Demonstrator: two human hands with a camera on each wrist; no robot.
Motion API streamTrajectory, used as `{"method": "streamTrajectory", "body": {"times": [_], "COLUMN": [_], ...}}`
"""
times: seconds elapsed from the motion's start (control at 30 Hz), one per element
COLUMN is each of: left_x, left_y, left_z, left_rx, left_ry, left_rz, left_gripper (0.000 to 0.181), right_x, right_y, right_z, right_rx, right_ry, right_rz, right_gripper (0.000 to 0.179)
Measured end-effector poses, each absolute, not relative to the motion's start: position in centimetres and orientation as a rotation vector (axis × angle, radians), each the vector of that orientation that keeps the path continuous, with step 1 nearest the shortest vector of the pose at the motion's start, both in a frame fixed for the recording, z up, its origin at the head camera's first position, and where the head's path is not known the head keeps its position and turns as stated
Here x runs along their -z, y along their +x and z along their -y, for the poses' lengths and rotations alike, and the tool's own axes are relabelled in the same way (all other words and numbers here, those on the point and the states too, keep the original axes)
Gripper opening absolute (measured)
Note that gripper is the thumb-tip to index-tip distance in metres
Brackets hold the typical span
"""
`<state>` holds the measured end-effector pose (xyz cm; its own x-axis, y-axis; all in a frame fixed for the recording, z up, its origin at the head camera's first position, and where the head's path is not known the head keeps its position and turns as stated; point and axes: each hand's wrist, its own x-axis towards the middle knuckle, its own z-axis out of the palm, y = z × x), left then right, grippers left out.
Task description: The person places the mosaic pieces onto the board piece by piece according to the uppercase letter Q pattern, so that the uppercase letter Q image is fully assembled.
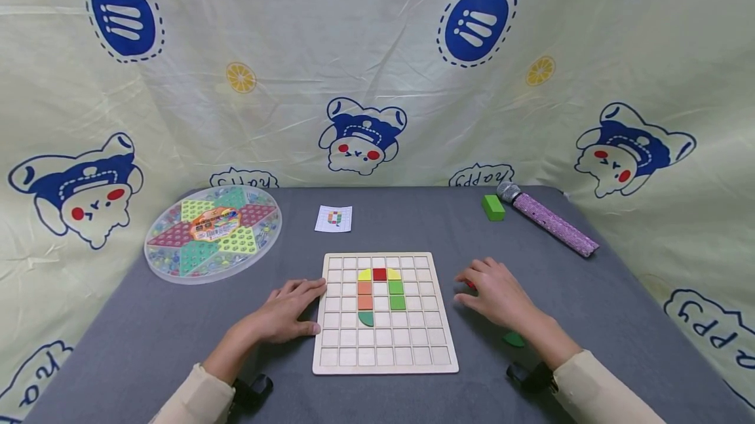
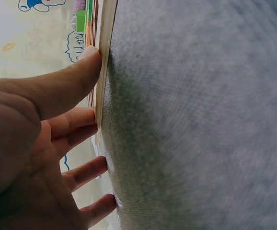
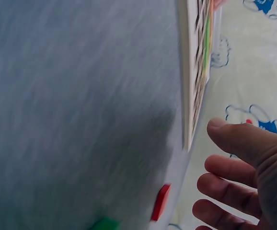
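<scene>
A wooden grid board (image 1: pixel 383 355) lies flat on the grey table. On it, colored pieces form an arch: a red square (image 1: pixel 379 274) between two yellow rounded pieces, orange squares (image 1: pixel 365 295) down the left, green squares (image 1: pixel 397 295) down the right. A dark green quarter-round (image 1: pixel 366 318) sits below the orange. My left hand (image 1: pixel 287 311) rests along the board's left edge, thumb and fingertips touching it (image 2: pixel 100 96). To the right of the board, my right hand (image 1: pixel 498 289) hovers with fingers loosely bent over a small red piece (image 3: pixel 161 202), apart from it.
A dark green leaf-shaped piece (image 1: pixel 514 339) lies under my right forearm. Farther back are a pattern card (image 1: pixel 324 221), a bright green block (image 1: pixel 493 208) and a glittery purple microphone (image 1: pixel 554 224). A round star-patterned game box (image 1: pixel 197 257) stands at the left.
</scene>
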<state>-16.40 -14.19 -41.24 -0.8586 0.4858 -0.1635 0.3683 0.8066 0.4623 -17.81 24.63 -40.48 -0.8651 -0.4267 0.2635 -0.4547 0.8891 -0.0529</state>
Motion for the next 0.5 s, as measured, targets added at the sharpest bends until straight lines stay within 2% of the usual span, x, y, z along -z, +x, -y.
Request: {"method": "streamTrajectory", "body": {"times": [0.5], "left_x": [41.3], "left_y": [-16.4], "left_z": [14.2], "left_rx": [-0.621], "left_ry": [0.670], "left_rz": [-2.722], "left_gripper": [0.073], "right_x": [41.0], "right_y": [-19.6], "right_z": [-26.7], "right_rx": [-0.124], "right_ry": [0.500], "right_rz": [2.912], "right_gripper": [0.034]}}
